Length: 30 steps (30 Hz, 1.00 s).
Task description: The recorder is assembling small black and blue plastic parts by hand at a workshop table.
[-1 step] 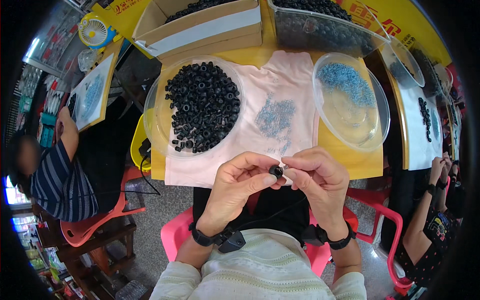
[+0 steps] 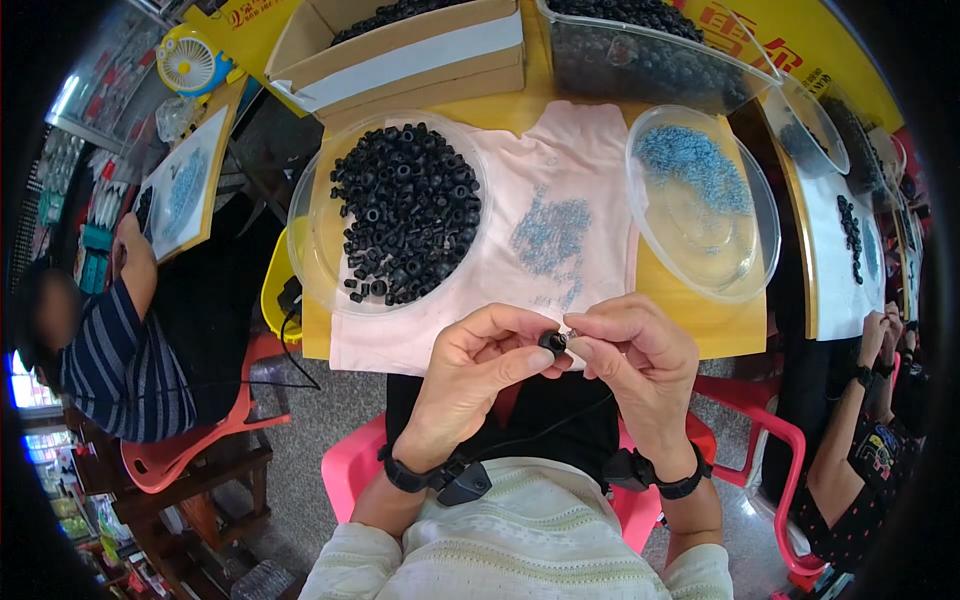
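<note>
left hand: my left hand [image 2: 478, 362] is curled in front of my chest, thumb and forefinger pinched on a small black rubber bushing [image 2: 553, 343], the other fingers loosely folded.
right hand: my right hand [image 2: 640, 352] meets it from the other side, fingertips closed on something tiny and pale at the bushing's mouth; too small for me to say just what it is.
change: set against the picture taken at the same instant, nothing has shifted; both hands sit in the same pinch and the bushing is in the same spot between them, so i judge the fitting of this piece is mid-way, not finished.
wrists: a black band on each wrist, with a dark cable running across my lap.
seat: pink plastic chair [image 2: 350, 465] under me, cream knit sleeves at the lower edge.
bench near edge: pink cloth [image 2: 590, 150] spread over the yellow bench [image 2: 740, 330], just beyond my knuckles.
on the cloth: a loose scatter of small blue pieces [image 2: 552, 238] in the middle.
left of cloth: clear round dish [image 2: 305, 235] heaped with black bushings [image 2: 408, 212].
right of cloth: clear round dish [image 2: 745, 275] holding more blue pieces toward its far side.
far edge: open cardboard box [image 2: 400, 62] and a clear tub [image 2: 650, 60], both filled with black parts.
around: a person in a striped shirt [image 2: 120, 360] sits at my left, another person's arm [image 2: 850, 440] at my right.
</note>
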### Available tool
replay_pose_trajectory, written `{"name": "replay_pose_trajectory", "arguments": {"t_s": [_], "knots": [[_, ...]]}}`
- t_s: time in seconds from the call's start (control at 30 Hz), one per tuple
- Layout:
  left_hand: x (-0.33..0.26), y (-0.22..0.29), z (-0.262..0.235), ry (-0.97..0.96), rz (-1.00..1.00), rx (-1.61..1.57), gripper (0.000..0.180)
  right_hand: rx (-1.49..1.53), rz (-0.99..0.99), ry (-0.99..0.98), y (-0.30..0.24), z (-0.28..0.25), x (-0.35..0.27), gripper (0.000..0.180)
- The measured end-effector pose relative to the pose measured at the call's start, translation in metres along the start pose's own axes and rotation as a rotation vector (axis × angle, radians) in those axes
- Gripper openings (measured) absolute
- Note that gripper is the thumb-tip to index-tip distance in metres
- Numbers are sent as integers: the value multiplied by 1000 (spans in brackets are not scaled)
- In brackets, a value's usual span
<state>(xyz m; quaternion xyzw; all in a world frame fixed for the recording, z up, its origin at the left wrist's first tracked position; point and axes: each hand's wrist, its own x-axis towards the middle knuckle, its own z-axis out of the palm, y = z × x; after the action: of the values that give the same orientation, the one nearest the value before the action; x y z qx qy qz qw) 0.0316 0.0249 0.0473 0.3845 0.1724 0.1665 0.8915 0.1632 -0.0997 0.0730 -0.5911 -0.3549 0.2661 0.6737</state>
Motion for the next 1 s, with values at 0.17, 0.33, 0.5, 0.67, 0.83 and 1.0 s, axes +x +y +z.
{"name": "replay_pose_trajectory", "arguments": {"t_s": [0.17, 0.33, 0.5, 0.67, 0.83, 1.0], "knots": [[0, -2, -1, 9, 0, -16, 20, -110, -58, -3, 2, 0, -2, 21], [0, -2, -3, 19, -17, -50, 19, -294, -184, -26, 1, 0, 2, 24], [4, -4, -8, -7, -38, -64, 19, -321, -165, -1, 6, 2, 2, 26], [4, -5, -15, -6, -20, -83, 19, -495, -252, -48, 6, 8, 6, 29], [7, -8, -25, -31, -55, -161, 18, -792, -537, -96, 11, 14, 12, 37], [5, -20, -48, -110, -122, -407, 20, -753, -407, -293, -3, 24, 20, 36]]}}
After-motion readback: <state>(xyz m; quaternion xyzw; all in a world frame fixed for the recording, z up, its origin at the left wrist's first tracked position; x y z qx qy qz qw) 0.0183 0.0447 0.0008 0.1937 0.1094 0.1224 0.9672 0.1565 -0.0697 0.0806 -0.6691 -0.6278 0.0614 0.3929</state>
